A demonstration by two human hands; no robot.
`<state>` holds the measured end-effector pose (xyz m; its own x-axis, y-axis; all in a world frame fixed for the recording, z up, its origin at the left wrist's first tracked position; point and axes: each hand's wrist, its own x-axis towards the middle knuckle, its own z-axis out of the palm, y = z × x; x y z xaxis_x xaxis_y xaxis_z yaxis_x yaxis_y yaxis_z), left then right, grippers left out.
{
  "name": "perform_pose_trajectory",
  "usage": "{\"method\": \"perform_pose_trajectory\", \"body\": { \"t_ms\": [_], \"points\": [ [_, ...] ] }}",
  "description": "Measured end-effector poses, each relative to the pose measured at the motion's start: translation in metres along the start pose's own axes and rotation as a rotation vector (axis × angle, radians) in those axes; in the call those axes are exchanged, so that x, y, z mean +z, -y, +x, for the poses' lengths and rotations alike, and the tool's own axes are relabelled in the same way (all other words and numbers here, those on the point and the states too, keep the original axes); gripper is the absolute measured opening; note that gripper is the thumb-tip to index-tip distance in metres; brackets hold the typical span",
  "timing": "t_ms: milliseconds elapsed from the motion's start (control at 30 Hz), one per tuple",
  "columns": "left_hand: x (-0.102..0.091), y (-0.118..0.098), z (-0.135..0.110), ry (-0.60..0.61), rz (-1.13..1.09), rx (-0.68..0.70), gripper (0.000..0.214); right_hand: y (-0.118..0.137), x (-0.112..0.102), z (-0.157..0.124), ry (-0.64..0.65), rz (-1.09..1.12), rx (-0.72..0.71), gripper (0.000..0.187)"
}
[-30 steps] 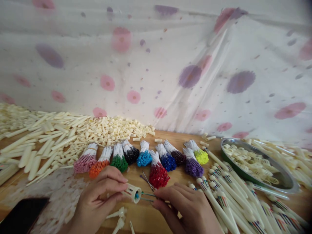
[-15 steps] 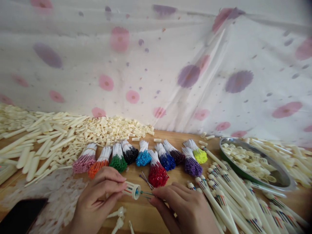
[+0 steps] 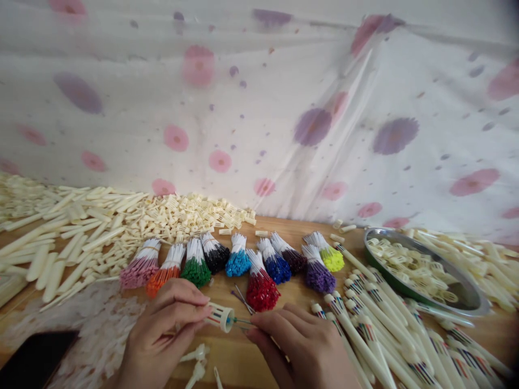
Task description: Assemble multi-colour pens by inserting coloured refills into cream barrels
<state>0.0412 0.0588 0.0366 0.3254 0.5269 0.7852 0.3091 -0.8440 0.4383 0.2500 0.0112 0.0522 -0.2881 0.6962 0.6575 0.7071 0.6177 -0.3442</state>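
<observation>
Between the thumb and fingers of my left hand (image 3: 172,327) is a cream slotted pen sleeve (image 3: 221,317), its round open end turned to the right. Coloured strips show in its slots. My right hand (image 3: 298,340) pinches thin ink refills (image 3: 242,321) whose tips reach into that open end; a blue-green tip shows inside. How many refills I hold is hidden by the fingers. Just beyond the hands lies a bundle of red refills (image 3: 261,289), with a few loose refills (image 3: 242,299) beside it.
More refill bundles, such as the purple one (image 3: 319,273), stand in a row. Cream pen parts (image 3: 190,216) are heaped at the back left. Multicolour pens (image 3: 377,324) lie at right, near a metal-rimmed bowl (image 3: 482,308) of slotted rings. A dark phone (image 3: 38,356) lies front left.
My right hand has shifted very slightly left towards the sleeve, and the refills reach a little further into it. My left hand keeps its hold, with the sleeve turned slightly.
</observation>
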Motion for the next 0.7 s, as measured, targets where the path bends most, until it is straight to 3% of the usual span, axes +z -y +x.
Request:
{"method": "perform_pose_trajectory", "body": {
  "t_ms": [200, 467, 700],
  "points": [
    [-0.001, 0.006, -0.006, 0.036, 0.004, -0.043, 0.019, -0.001, -0.008, 0.004, -0.031, -0.003, -0.05, 0.026],
    [-0.006, 0.002, -0.005, 0.252, -0.043, -0.083, 0.031, -0.002, -0.032, 0.015, 0.172, -0.011, -0.165, 0.02],
    [-0.008, -0.002, -0.003, 0.399, -0.08, -0.168, 0.036, -0.003, -0.035, 0.015, 0.251, -0.05, -0.238, 0.025]
  ]
}}
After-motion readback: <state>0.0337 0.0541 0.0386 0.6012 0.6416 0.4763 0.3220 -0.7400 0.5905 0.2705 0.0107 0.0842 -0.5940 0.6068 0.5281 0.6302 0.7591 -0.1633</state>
